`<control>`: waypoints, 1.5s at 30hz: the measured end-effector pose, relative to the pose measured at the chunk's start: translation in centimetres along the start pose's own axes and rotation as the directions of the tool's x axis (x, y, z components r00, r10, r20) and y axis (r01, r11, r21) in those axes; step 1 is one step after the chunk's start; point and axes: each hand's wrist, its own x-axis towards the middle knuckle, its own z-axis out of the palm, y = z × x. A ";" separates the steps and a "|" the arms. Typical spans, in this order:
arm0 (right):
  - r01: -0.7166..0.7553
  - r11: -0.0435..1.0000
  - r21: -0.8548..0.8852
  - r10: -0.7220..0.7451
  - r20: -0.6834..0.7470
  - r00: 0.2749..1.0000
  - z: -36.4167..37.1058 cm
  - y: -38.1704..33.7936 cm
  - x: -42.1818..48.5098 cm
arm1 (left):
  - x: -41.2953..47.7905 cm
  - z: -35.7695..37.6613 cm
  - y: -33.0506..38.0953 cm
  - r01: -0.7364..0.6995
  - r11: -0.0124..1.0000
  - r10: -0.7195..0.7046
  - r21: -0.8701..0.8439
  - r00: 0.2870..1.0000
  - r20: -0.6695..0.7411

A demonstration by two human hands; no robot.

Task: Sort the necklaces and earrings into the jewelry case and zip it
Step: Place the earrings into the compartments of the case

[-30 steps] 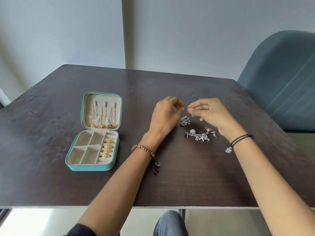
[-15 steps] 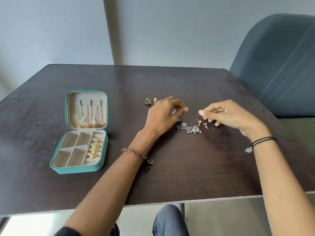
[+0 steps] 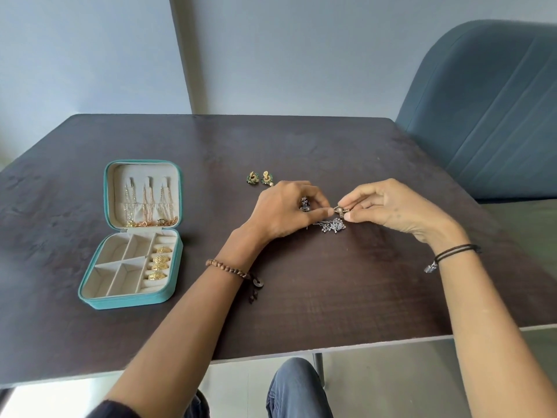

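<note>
The left hand (image 3: 289,212) and the right hand (image 3: 388,209) are meeting just above the tabletop (image 3: 331,297), each pinching a small silver earring (image 3: 340,210) at the fingertips — each grip narrow and closed on it. A tangle of silver pieces (image 3: 333,226) is lying just beneath; a green-and-gold pair (image 3: 259,178) is sitting farther back, and the jewelry case (image 3: 135,236) is lying open well to the left. The earring is looking light, stiff and likely to snag — best held by its body, not any thin post.

No readable text, label, brand, number or sign in view. Nothing legible on the case (image 3: 129,301) or the table (image 3: 331,152).
</note>
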 end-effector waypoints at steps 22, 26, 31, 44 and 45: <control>0.121 0.945 0.304 -0.046 -0.241 0.969 2.2 1.8 1.1 | -0.1 0.8 1.7 -0.004 0.992 0.001 0.125 1.000 0.020; 0.116 0.934 0.339 -0.033 -0.241 0.970 2.4 1.9 1.2 | 0.0 0.8 1.4 -0.012 0.995 0.008 0.103 0.999 0.037; 0.153 0.929 0.338 -0.063 -0.263 0.963 2.6 1.9 1.3 | 0.2 0.7 0.8 -0.029 1.000 0.029 -0.007 1.000 0.009; 0.241 0.927 0.288 -0.157 -0.285 0.945 3.4 1.6 1.7 | 0.8 0.7 0.7 0.053 0.826 -0.137 -0.562 0.985 -0.109; 0.246 0.928 0.280 -0.167 -0.277 0.946 3.5 1.5 1.6 | 0.7 0.6 0.9 0.065 0.786 -0.155 -0.614 0.983 -0.094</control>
